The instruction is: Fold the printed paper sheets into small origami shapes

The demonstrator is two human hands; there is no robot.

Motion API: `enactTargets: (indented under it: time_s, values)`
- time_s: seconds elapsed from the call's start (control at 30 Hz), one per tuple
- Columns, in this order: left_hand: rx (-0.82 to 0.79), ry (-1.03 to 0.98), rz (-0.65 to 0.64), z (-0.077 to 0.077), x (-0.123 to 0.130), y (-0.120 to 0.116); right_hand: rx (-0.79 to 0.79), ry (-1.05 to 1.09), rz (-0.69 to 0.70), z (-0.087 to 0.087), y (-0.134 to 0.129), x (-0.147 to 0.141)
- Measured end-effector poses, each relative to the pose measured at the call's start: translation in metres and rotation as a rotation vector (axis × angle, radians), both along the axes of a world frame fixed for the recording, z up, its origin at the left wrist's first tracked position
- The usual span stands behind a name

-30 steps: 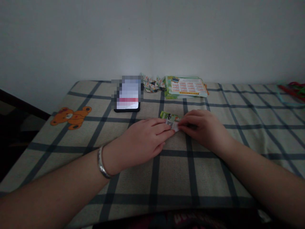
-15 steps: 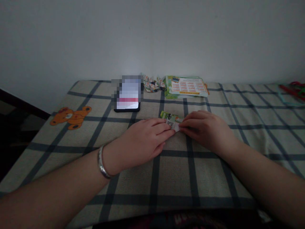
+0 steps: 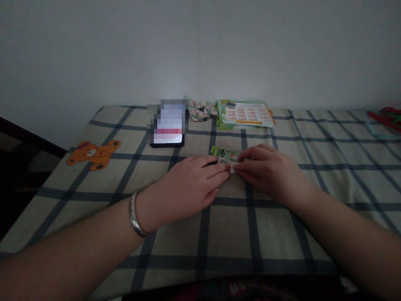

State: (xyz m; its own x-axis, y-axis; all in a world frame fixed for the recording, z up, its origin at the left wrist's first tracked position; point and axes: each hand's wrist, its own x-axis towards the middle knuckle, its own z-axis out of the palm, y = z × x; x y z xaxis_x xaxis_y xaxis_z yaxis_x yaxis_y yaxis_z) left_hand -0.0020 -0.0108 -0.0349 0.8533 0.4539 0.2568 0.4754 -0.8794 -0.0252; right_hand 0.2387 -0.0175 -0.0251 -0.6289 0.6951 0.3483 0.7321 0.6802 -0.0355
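A small folded piece of printed paper point(image 3: 226, 155), green and white, lies on the checked tablecloth between my hands. My left hand point(image 3: 196, 182) rests on its near left part, fingers together and pressing it down; a silver bangle point(image 3: 136, 215) circles that wrist. From the right, my right hand point(image 3: 267, 171) pinches the paper's right end with thumb and fingers. The fingers cover part of the paper, so its full shape is hidden.
A phone with a lit, blurred screen point(image 3: 169, 125) lies beyond my left hand. Several folded paper pieces point(image 3: 202, 110) and a stack of printed calendar sheets point(image 3: 246, 113) lie by the wall. An orange bear cutout point(image 3: 94, 154) is at left, a red object point(image 3: 390, 117) far right.
Both hands stay at the paper. My left fingers have slid slightly over its printed code, and my right fingers have shifted a little on its right end.
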Motion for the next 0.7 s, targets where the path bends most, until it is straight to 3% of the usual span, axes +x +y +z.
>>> enactTargets:
  time_s: [0.33, 0.7]
  values:
    - [-0.048, -0.008, 0.021, 0.0028, 0.0039, -0.0045, -0.063, -0.001, 0.179, 0.003, 0.0018, 0.0022]
    - [-0.094, -0.016, 0.055, 0.0063, 0.0041, -0.0061, -0.063, -0.038, 0.123, 0.0035, -0.0011, 0.0028]
